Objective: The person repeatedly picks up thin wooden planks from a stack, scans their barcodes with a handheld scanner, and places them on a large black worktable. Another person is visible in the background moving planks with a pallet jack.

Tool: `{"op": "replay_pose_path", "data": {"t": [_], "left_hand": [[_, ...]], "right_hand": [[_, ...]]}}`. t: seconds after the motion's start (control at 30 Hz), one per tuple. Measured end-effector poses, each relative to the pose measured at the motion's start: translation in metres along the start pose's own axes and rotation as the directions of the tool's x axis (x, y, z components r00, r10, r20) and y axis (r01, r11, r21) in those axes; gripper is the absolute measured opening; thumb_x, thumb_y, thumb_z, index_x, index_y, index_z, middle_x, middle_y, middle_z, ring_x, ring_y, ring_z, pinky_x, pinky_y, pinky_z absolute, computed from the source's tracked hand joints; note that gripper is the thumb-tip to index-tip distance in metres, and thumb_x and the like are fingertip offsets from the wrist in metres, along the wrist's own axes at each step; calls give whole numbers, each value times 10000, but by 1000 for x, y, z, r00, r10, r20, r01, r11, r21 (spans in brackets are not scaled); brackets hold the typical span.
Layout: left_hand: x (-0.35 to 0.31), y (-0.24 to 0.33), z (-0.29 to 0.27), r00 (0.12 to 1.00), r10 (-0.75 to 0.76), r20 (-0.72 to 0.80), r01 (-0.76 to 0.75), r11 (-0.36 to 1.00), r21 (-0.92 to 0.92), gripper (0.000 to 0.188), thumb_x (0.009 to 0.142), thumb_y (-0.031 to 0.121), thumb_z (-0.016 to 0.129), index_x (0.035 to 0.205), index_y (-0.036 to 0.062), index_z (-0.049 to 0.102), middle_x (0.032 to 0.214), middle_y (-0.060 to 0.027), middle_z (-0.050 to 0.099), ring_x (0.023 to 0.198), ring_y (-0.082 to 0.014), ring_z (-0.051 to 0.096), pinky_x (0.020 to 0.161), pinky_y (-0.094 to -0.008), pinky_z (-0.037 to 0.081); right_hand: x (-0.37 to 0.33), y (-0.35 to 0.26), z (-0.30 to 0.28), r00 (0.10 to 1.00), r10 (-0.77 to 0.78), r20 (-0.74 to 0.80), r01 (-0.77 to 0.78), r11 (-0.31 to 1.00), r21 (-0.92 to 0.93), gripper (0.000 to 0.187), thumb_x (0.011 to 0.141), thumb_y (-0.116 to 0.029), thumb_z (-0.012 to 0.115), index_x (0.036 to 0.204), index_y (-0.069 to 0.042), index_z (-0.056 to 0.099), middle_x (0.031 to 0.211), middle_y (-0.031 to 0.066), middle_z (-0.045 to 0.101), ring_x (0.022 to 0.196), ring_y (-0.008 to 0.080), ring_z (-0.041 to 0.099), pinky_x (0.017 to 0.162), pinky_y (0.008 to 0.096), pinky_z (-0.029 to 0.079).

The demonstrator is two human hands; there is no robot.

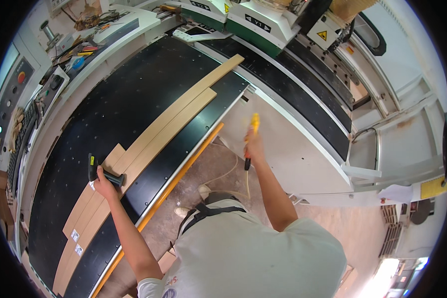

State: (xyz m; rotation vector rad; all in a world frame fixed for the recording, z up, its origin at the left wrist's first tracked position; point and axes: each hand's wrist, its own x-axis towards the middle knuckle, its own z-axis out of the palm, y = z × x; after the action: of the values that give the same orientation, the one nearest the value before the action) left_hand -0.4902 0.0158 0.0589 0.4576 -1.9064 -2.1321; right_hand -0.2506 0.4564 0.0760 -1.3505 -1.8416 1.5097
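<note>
My left hand point(104, 185) is closed around a black handheld scanner point(115, 179), held low over the wooden boards. These long, pale boards point(154, 133) lie side by side along the black machine table point(149, 82). Near their closer end, small white labels point(75, 235) with dark print are stuck on. Out to the right, past the table's edge, my right hand point(254, 148) grips a yellow air blow gun point(255, 121), slightly smeared by motion. From the gun's dark lower end a pale hose point(248, 184) hangs toward the floor.
A yellow-orange bar point(171, 186) runs along the table's near edge. White-and-green machine heads point(256, 25) stand at the back. On the left are a control panel point(12, 99) with a red button and a shelf of tools point(84, 52). A white panel point(293, 144) stands right.
</note>
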Motion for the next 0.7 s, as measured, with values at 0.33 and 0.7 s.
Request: {"op": "replay_pose_path", "data": {"t": [0.33, 0.7], "left_hand": [[6, -5, -4, 997, -57, 57, 61, 995, -76, 292, 908, 295, 692, 973, 12, 659, 804, -8, 594, 662, -111, 556, 580, -290, 477], [17, -14, -20, 996, 86, -36, -75, 966, 246, 506, 834, 432, 736, 681, -43, 651, 626, -57, 573, 595, -140, 531, 569, -327, 441]], "right_hand": [[30, 14, -51, 886, 172, -431, 145, 779, 609, 445, 1011, -520, 444, 988, -76, 452, 791, 48, 456, 469, 159, 461, 393, 311, 408], [-53, -64, -13, 724, -152, 673, 277, 957, -82, 598, 1041, -532, 337, 1226, -7, 554, 974, 95, 672, 421, 83, 390, 388, 250, 372]]}}
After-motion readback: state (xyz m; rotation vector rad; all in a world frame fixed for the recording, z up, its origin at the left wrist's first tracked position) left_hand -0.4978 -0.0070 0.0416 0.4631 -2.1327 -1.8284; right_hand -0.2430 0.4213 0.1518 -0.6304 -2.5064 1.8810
